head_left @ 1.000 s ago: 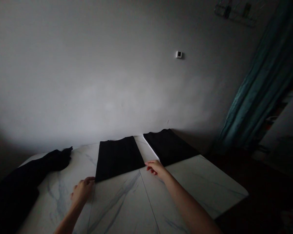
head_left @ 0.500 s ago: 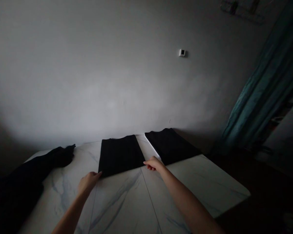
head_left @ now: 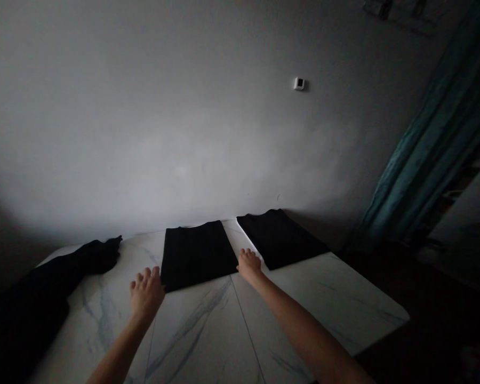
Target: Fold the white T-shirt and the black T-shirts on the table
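A folded black cloth garment (head_left: pixel 200 256) lies flat on the white marbled table (head_left: pixel 196 330), its kind not clear from the fold. At its near left corner is my left hand (head_left: pixel 147 290), fingers curled with knuckles up and the thumb side against the cloth. My right hand (head_left: pixel 249 264) is closed at the near right corner in the same way, over the strip of table between two folded pieces. The fingertips of both hands are partly hidden. Just right of that hand lies a second folded black garment (head_left: pixel 282 240) with a white edge along its left side.
A loose heap of black clothing (head_left: pixel 52 288) covers the table's left end. The pale wall (head_left: pixel 176 133) rises behind the table and carries a small white device (head_left: pixel 299 84). A teal curtain (head_left: pixel 408 149) hangs at the right, beyond the table's rounded corner.
Both hands have turned so that their knuckles now face up, staying at the same two corners. The folded garments lie practically where they were.
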A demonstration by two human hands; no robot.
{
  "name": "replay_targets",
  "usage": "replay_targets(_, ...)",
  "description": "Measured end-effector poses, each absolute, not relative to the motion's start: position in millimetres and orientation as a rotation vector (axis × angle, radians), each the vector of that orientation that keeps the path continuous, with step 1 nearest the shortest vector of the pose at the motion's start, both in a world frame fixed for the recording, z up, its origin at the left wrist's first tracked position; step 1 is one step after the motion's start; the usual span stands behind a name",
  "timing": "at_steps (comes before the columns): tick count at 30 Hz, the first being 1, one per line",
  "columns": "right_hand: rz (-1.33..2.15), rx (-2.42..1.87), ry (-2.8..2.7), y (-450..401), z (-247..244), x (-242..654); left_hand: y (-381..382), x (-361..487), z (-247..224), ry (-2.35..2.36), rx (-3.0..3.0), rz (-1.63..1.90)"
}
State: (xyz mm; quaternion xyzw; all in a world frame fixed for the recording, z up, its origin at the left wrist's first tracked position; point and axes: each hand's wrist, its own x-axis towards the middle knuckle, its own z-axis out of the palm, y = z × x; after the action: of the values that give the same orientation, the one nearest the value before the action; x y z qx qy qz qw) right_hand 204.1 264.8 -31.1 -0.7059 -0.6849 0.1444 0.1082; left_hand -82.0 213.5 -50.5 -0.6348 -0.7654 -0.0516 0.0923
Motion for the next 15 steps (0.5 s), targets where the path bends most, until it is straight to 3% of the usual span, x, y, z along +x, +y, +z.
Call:
replay_targets(6, 0.225, -1.432, -2.499, 224.4, -70.7, 154.1, 208.8, -24.3, -75.3, -1.833, -2.352, -0.266)
replay_targets(15, 0.335, -1.717, -2.306, 216.3, -84.2, 173.6, 191.3, -54.8, -94.4, -1.971, -2.364, -0.126)
